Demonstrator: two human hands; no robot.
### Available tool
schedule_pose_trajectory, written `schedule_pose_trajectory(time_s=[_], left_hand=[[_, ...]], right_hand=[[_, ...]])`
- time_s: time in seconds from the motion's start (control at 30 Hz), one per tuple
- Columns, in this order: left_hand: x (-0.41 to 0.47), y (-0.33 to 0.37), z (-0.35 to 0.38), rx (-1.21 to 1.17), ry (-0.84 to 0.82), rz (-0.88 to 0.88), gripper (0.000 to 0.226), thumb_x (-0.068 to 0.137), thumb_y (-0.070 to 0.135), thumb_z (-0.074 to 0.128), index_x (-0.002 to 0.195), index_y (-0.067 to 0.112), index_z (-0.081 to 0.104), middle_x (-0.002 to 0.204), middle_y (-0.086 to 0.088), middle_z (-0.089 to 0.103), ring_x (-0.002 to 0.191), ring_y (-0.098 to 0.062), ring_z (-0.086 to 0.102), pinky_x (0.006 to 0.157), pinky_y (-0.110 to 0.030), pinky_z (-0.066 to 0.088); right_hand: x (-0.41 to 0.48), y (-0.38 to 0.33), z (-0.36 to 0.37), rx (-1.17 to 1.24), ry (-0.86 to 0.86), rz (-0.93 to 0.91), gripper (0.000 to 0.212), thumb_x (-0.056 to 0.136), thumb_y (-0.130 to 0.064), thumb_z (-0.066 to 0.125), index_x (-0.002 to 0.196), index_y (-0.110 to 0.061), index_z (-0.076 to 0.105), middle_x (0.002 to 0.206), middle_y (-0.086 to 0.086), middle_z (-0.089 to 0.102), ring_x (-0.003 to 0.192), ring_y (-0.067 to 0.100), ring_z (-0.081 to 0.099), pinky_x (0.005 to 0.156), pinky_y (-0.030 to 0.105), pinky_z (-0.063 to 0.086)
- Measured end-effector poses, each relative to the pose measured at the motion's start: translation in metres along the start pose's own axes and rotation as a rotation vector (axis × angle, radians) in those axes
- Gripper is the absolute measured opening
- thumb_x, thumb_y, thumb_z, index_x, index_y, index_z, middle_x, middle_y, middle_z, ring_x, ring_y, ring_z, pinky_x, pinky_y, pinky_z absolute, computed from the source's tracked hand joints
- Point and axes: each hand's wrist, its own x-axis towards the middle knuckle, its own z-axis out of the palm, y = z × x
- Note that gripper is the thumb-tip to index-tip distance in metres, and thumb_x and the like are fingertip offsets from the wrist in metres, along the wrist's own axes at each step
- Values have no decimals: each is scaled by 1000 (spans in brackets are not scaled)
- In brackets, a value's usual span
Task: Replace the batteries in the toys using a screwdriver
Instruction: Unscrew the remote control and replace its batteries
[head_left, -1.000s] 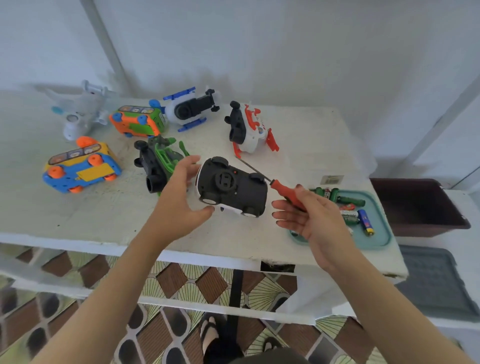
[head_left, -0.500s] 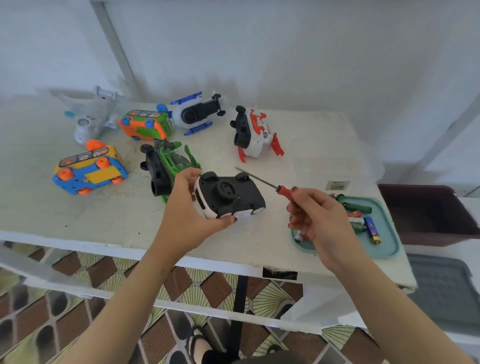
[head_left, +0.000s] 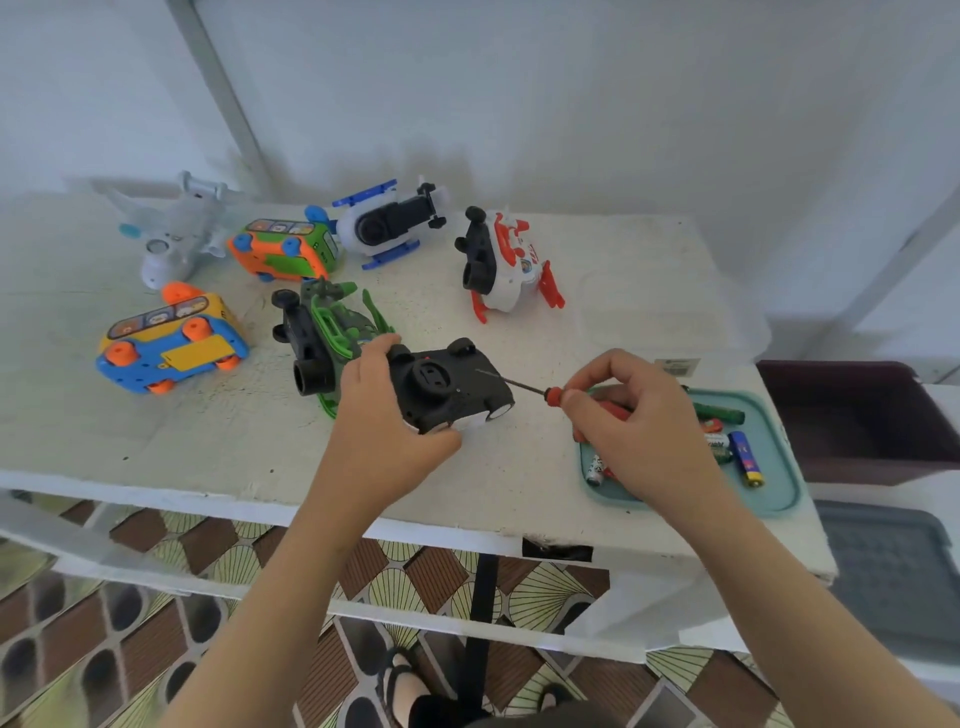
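A black-bottomed toy car (head_left: 453, 387) lies upside down near the table's front, its underside facing up. My left hand (head_left: 387, 423) grips its left end, thumb on top. My right hand (head_left: 626, 418) pinches the red handle of a screwdriver (head_left: 550, 393). The thin metal shaft points left and its tip rests on the car's underside. A teal tray (head_left: 774, 493) at the right holds several batteries (head_left: 745, 457), partly hidden behind my right hand.
Other toys lie on the white table (head_left: 208, 441): a green and black one (head_left: 327, 343) just behind my left hand, a blue and yellow bus (head_left: 171, 345), an orange and green bus (head_left: 283, 252), a white plane (head_left: 176, 228), a blue-skid helicopter (head_left: 387, 223), a red and white one (head_left: 506, 265). A dark bin (head_left: 852, 415) stands right of the table.
My left hand closed round the car and turned it toward me. My right hand brought the screwdriver left until its tip met the car's underside.
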Motion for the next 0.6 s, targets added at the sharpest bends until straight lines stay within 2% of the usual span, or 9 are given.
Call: schedule_pose_trajectory(time_s=[0.1,0.17,0.33,0.5,0.6], left_hand=[[4,1,-1,-41,8,-53,86,67,20,86,137,14,35,124,-2,40,106,-11,40,90,-18,38],[6,-1,0,-56,22,-63,87,64,26,88,133,15,37,123,-3,44,111,-17,45,90,-23,35],[8,-6,5,-77,71,-33,75,63,23,88,118,24,37,120,-6,49,110,-22,50,85,-24,40],[10,-11,9,-127,58,22,76,63,10,87,124,17,42,119,-5,48,105,-16,52,81,-3,42],[8,-12,16,-170,90,66,77,61,17,86,124,20,41,119,-5,48,108,-15,52,88,-11,46]], right_hand=[[0,-1,4,-24,-45,-9,11,85,-14,63,78,-6,59,61,21,60,44,9,36,44,18,32],[0,-2,6,-34,-65,-15,12,86,-13,61,78,-5,58,58,19,58,42,7,34,43,17,31],[4,-4,11,-23,-99,-43,13,85,-11,60,76,-4,56,47,3,49,40,6,33,42,15,30],[6,-7,13,-69,-98,-105,13,85,-11,59,74,-5,55,43,-4,44,37,7,31,41,13,28],[4,-6,13,-69,-94,-119,12,86,-10,58,75,-5,55,43,-5,44,36,7,31,40,13,28]])
